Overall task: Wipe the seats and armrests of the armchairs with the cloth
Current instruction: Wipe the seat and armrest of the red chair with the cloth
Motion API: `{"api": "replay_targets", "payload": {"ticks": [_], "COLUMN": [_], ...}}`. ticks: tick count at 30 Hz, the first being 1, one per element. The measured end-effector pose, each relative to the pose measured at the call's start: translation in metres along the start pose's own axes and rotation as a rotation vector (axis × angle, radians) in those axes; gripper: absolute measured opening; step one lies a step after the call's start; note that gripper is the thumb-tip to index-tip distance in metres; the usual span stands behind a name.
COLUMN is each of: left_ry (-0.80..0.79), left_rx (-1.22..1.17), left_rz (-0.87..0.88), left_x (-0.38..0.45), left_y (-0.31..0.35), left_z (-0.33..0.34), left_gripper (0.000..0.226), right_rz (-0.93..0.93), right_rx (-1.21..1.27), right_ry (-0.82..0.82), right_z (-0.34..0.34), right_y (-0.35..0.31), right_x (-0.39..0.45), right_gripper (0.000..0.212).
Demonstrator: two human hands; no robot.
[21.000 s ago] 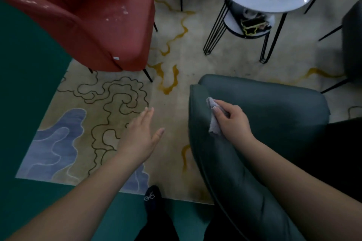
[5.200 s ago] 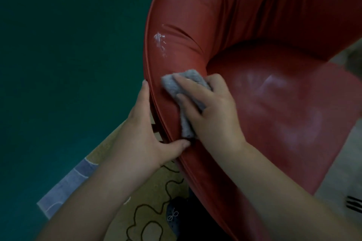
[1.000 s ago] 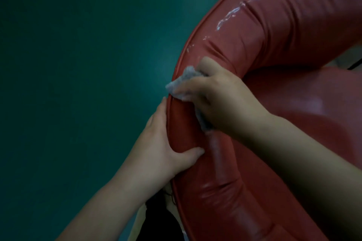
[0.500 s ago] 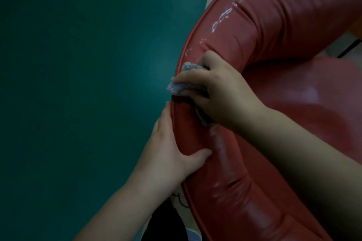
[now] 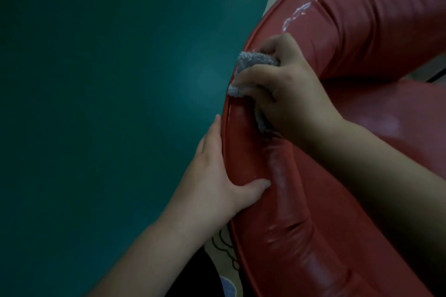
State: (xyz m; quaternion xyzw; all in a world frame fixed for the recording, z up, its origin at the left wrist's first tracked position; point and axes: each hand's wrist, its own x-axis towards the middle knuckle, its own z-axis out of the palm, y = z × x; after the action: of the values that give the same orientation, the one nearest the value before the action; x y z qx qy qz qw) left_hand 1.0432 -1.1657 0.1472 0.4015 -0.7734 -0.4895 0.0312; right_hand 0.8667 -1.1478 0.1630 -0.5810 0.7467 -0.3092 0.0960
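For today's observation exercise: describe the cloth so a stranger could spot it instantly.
Find the glossy red leather armchair filling the right side. On its curved armrest rim, the right hand grips a small grey fluffy cloth. It is the only pale, fuzzy thing against smooth red.

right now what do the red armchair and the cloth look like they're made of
Red armchair: looks like smooth leather or vinyl, which one is unclear; glossy highlights, taut creases, piped rim.
Cloth: grey, nubby pile, likely microfibre or terry; matte, bunched under the right hand.

Lounge: red armchair [image 5: 362, 31], patterned rug [image 5: 224, 248], teal floor [image 5: 96, 103].
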Motion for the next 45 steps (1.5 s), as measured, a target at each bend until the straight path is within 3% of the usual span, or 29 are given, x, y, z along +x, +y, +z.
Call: {"api": "replay_targets", "payload": {"ticks": [7,11,15,17,21,26,28,31,33,36,40,42,45], "left_ry": [0.032,0.013,0.026,0.026,0.015,0.028,0.011,-0.066,-0.116,-0.166,-0.184,-0.194,-0.195], "left_rx": [-0.012,-0.016,0.001,0.003,0.003,0.043,0.025,-0.016,-0.039,-0.104,-0.118,-0.132,-0.135], "left_rz": [-0.018,-0.016,-0.032,-0.036,-0.029,-0.022,-0.016,-0.005,-0.015,-0.05,-0.061,-0.06,-0.06], "left_x": [-0.003,-0.002,-0.005,-0.005,-0.003,-0.005,-0.007,-0.012,-0.014,-0.017,-0.02,-0.02,-0.019], "left_y": [0.001,0.001,0.0,0.001,0.002,0.004,0.004,-0.001,-0.006,-0.011,-0.013,-0.013,-0.013], "left_z": [0.002,0.002,0.003,0.004,0.002,0.003,0.002,-0.001,-0.004,-0.011,-0.016,-0.016,-0.016], "left_gripper": [0.122,0.12,0.121,0.121,0.12,0.122,0.128,0.137,0.14,0.139,0.13,0.128,0.129], "right_rz": [-0.142,-0.063,0.038,0.002,0.11,0.041,0.093,0.285,0.254,0.147,0.456,0.38,0.069], "right_rx": [-0.005,-0.051,0.172,0.064,0.003,0.168,0.205,0.285,0.311,0.233,0.328,0.352,0.333], "right_ry": [-0.208,-0.17,-0.233,-0.267,-0.122,-0.183,-0.022,0.228,0.2,0.131,0.259,0.3,0.159], "right_z": [-0.006,-0.002,0.0,-0.001,0.004,0.0,-0.004,-0.001,0.009,0.022,0.016,0.017,0.026], "right_y": [-0.005,-0.005,-0.014,-0.012,-0.009,-0.011,-0.003,0.008,0.003,0.003,0.019,0.008,-0.012], "right_x": [-0.004,0.011,-0.01,-0.009,0.008,-0.025,-0.032,-0.033,-0.045,-0.079,-0.112,-0.115,-0.12], "right_gripper": [0.012,0.015,0.017,0.01,0.014,0.014,0.013,0.037,0.048,0.041,0.038,0.033,0.029]}}
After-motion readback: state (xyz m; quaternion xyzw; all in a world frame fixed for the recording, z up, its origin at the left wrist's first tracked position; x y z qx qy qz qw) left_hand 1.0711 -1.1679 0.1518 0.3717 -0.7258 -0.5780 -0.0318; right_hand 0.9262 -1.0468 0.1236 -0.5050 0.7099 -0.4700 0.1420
